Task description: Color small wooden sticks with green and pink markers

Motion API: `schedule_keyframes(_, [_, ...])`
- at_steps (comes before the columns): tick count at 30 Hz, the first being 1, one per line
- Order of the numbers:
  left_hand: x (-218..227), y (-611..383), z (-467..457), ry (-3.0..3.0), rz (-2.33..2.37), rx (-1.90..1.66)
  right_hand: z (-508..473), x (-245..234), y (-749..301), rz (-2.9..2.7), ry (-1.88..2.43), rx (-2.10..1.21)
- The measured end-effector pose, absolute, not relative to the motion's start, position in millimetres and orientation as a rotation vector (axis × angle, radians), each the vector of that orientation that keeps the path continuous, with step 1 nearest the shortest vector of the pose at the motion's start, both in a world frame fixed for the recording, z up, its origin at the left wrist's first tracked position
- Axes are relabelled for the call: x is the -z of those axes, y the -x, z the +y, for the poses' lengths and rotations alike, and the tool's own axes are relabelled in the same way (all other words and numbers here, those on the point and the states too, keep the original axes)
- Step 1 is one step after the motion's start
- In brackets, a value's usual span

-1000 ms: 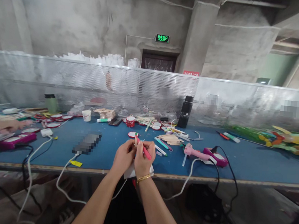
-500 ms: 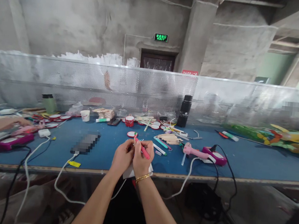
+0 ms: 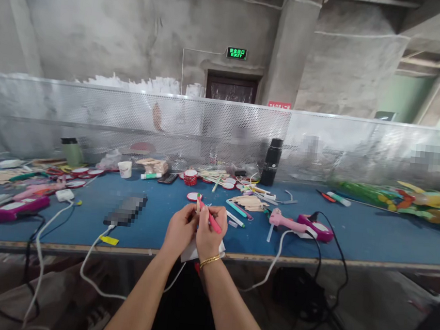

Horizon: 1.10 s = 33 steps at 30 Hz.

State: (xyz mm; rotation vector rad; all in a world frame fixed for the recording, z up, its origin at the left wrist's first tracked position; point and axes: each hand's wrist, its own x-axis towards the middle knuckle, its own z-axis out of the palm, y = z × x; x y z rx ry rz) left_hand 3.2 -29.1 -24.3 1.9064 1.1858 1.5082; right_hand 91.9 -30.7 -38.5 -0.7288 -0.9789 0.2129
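My right hand, a gold chain bracelet at its wrist, is closed around a pink-red marker pen whose rear end points toward me. Close against it, my left hand has its fingers pinched together. Between the two hands a small stick-like piece with a green end stands up; its lower part is hidden by my fingers. Under my hands a white sheet shows at the table edge. Just beyond my fingertips lies a white disc with a red rim.
Right of my hands lie capped markers, wooden sticks and a pink glue gun with its cable. A phone on a white cord lies left. A black bottle and a red drum-like piece stand behind.
A co-worker's hand and arm at the far left have left the view, and a black cable there has shifted. My hands hold almost the same pose.
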Motion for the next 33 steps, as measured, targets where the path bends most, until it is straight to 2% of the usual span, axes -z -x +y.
schedule_keyframes(33, [23.7,-3.9,-30.2,-1.902,1.193,-1.509,-31.5,36.1,-93.2,-1.012,0.743,-0.218])
